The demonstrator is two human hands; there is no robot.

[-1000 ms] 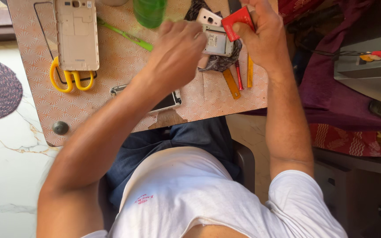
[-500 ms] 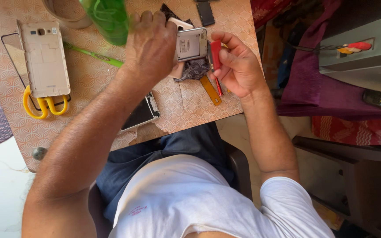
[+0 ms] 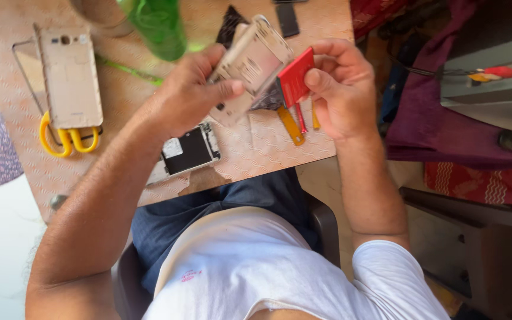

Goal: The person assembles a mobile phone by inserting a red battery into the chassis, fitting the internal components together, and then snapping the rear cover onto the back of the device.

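Head view: scissors [image 3: 60, 137], green bottle [image 3: 158, 26] nearby; left hand [image 3: 187, 95] grips pale opened phone [image 3: 253, 65], right hand [image 3: 339, 89] pinches red card [image 3: 294, 77].

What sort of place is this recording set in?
Probably a small home phone-repair desk. The left hand holds an opened phone body, the right hand a red pry card, and a loose phone back cover lies on yellow-handled scissors.
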